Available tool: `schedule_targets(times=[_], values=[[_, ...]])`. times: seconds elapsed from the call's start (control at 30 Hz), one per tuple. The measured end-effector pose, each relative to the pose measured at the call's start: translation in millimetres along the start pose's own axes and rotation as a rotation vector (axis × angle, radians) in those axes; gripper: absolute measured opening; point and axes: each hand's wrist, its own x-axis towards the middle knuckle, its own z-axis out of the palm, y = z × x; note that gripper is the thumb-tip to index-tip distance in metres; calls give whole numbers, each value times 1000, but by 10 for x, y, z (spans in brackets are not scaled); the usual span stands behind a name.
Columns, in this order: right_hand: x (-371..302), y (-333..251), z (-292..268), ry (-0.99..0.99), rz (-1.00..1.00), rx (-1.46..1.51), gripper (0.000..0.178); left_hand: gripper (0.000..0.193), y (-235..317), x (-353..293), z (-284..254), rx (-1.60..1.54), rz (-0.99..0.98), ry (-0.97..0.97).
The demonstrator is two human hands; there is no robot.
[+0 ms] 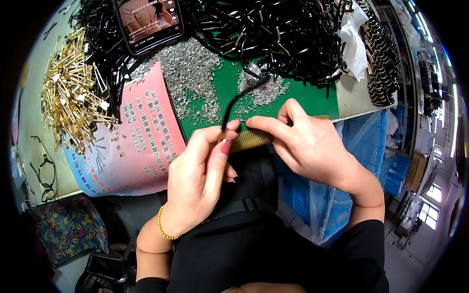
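A black curved eyeglass temple (235,100) stands up from between the thumb and fingertips of my left hand (195,168), its bent end pointing away over the green mat (312,97). My right hand (315,146) is closed beside it, index finger reaching toward the temple's lower end. Whatever its fingertips hold is too small to make out. Beneath both hands, a gold textured strip (251,140) runs along the table's front edge. Just beyond lie a small heap of tiny silver metal pieces (264,90) and a larger silver heap (190,73).
Black temples (283,34) pile up at the back, near a phone (151,24) with a lit screen. Gold metal parts (73,90) heap at left, by a pink-and-blue printed sheet (141,132) and a glasses frame (45,171). Right of the table hangs blue plastic sheeting (354,180).
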Motion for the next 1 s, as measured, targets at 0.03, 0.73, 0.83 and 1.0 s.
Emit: schedule_targets(times=[0.03, 0.73, 0.83, 1.0], values=[[2, 0, 0, -2, 4, 1, 49, 18, 8, -18, -12, 3, -2, 41], [-6, -1, 22, 20, 19, 17, 52, 18, 13, -137, -119, -50, -80, 76], [3, -8, 22, -1, 21, 1, 54, 18, -11, -137, -159, -30, -101, 128], [92, -67, -78, -119, 48, -34, 56, 22, 4, -43, -173, 91, -97, 142]])
